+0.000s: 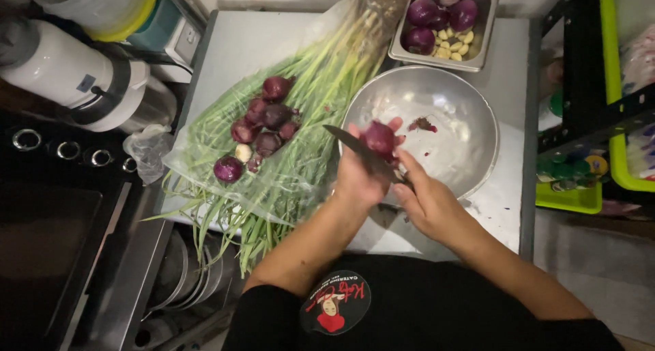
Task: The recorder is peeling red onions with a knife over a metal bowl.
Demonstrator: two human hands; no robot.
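The left hand (360, 177) is curled shut around a red onion (379, 138), fingertips wrapped over its top, holding it up above the near rim of a round steel bowl (471, 129). The right hand (428, 202) is just beside it, closed on the handle of a knife (355, 148). The knife's long axis runs on a slant from the right hand up and away to the left, its tip pointing past the left hand toward the greens; the blade passes in front of the left palm and lies against the onion's near side.

Beyond both hands, the bowl holds only a scrap of purple peel (423, 124) and takes up most of the counter (239, 47) on that side. Its far rim sits just short of a rectangular steel tray (486, 23) with peeled onions and garlic cloves. To the right of the right hand a narrow strip of bare counter runs to the counter's edge, with a dark rack and green trays (573, 197) past it.

To the left of the left hand, a clear plastic bag of long green stalks (321, 85) lies diagonally, root ends far, leaf tips hanging over the near counter edge. A cluster of unpeeled onions (263, 129) rests on the bag. Farther left, past the counter's edge, stand a white appliance (61, 75) and a dark stove (48, 242).
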